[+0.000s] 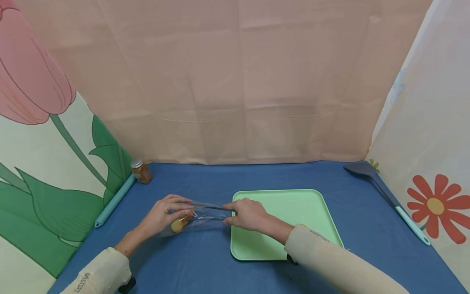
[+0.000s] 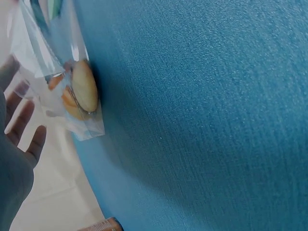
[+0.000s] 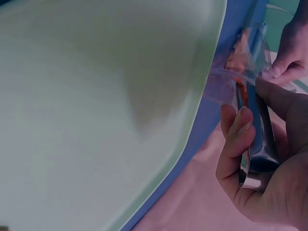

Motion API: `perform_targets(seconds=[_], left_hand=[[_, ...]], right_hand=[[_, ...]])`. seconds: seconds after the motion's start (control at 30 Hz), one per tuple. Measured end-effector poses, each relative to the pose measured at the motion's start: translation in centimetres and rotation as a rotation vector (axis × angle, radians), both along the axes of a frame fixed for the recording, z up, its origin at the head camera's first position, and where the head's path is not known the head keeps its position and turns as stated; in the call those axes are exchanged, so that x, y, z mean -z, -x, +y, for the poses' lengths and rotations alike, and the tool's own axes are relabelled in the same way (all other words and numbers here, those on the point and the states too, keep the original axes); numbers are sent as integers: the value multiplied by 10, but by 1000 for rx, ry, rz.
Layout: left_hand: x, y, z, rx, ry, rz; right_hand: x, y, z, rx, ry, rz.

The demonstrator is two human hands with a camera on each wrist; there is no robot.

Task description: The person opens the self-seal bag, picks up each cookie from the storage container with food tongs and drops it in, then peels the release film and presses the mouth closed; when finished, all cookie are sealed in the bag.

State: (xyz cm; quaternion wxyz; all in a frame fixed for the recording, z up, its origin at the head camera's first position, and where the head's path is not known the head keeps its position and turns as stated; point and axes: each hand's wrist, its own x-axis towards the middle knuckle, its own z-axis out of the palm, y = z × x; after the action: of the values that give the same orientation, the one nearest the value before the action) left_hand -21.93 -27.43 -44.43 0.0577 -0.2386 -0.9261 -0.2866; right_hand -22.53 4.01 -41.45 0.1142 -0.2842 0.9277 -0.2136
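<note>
My left hand (image 1: 163,212) pinches the edge of a clear plastic bag (image 2: 38,53) at the left of centre, its other fingers fairly straight in the left wrist view. Inside the bag's lower end lie a pale yellow oval piece (image 2: 84,86) and orange-brown pieces, like small breads. My right hand (image 1: 249,214) grips metal tongs (image 3: 264,139), the thumb on one arm and fingers curled round the other. The tongs point left into the bag's mouth; their tips are blurred behind the plastic.
A light green tray (image 1: 282,249) lies under the right forearm. Back left stands a jar (image 1: 142,171) with a silver lid, near a teal roll (image 1: 115,201) along the left wall. A dark spatula (image 1: 382,188) with a mint handle lies at the right edge of the blue table (image 1: 191,269).
</note>
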Motion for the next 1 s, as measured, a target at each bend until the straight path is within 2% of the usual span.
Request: perform_targets(seconds=[0.3, 0.67, 1.0], left_hand=[[1, -1, 0, 9, 11, 11], [2, 1, -1, 10, 10, 10], [7, 2, 2, 29, 7, 53]], right_hand=[[-6, -8, 18, 9, 7, 30], [-14, -28, 73, 61, 64, 2], [-20, -44, 124, 107, 81, 57]])
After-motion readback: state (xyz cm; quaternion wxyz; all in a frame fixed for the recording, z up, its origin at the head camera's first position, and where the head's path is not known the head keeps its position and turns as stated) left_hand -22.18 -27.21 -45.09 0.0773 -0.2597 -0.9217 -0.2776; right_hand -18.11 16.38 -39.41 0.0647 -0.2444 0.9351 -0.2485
